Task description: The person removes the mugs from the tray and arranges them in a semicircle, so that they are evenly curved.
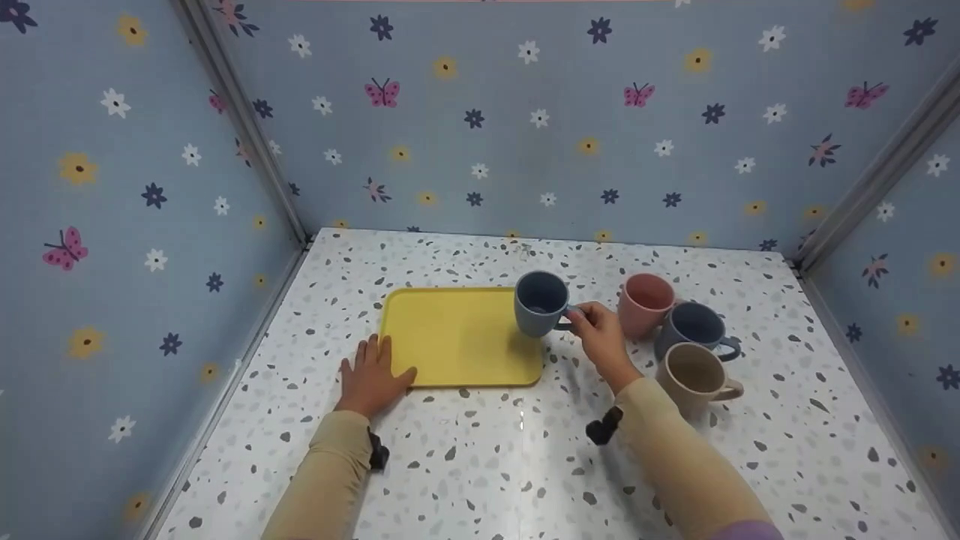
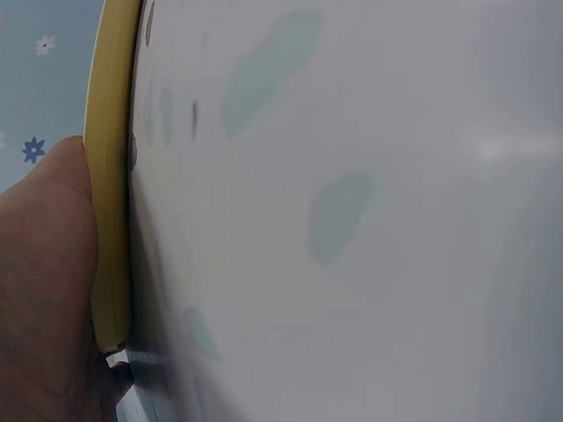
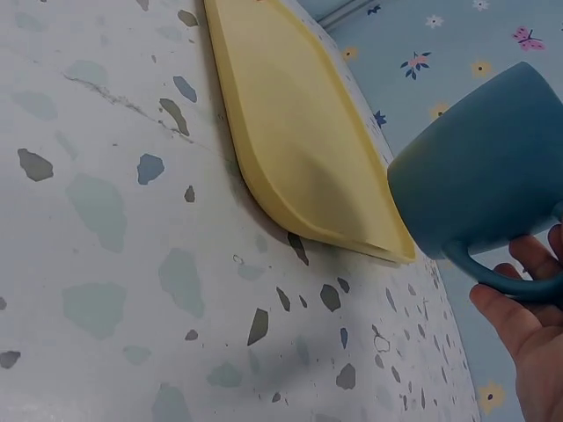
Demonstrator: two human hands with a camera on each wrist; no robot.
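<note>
A yellow tray (image 1: pixel 457 337) lies flat on the speckled table. My left hand (image 1: pixel 372 381) rests at its near left corner, fingers spread along the left edge and thumb on the near edge. In the left wrist view that hand (image 2: pixel 44 281) lies against the tray's side (image 2: pixel 111 176). By its handle, my right hand (image 1: pixel 602 341) holds a blue mug (image 1: pixel 537 315) upright above the tray's right edge. The right wrist view shows the raised mug (image 3: pixel 484 167) apart from the tray, with the thumb and fingers (image 3: pixel 515 321) around the handle.
Right of the right hand stand a pink mug (image 1: pixel 643 307), a second blue mug (image 1: pixel 694 326) and a beige mug (image 1: pixel 690 379), grouped closely. The right forearm passes beside the beige one. Flowered panels (image 1: pixel 525 135) enclose the table (image 1: pixel 480 465) at the back and both sides.
</note>
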